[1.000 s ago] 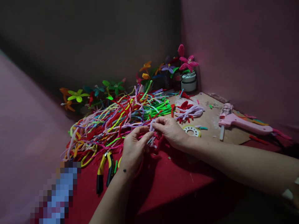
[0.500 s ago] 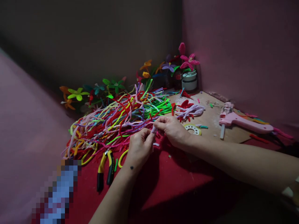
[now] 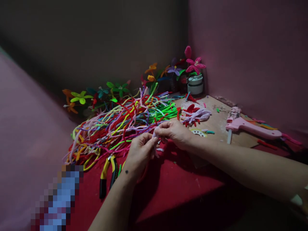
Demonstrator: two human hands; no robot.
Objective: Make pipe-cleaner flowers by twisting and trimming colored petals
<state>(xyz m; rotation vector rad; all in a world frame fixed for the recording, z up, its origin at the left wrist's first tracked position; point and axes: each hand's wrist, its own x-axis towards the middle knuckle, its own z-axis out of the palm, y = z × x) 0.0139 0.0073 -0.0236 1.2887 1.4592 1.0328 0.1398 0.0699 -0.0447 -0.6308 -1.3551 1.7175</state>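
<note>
1. Pinching a pale lilac fuzzy stem [image 3: 155, 132] between thumb and fingertips of left hand [image 3: 141, 152] and right hand [image 3: 176, 134], both clamped on it, close together
2. Holding it above the red tabletop [image 3: 173, 192], in front of a heap of coloured fuzzy stems [image 3: 120, 125]
3. Has yellow-and-black pliers [image 3: 103, 179] lying left of the left wrist
4. Has a white disc [image 3: 199, 132] beyond the right wrist, then a pink glue gun [image 3: 255, 126] on the brown board [image 3: 218, 131]
5. Shows a pale lidded cup [image 3: 195, 87] upright in the back corner, contents hidden; cannot tell whether to place the pink flower [image 3: 195, 65] inside or behind
</note>
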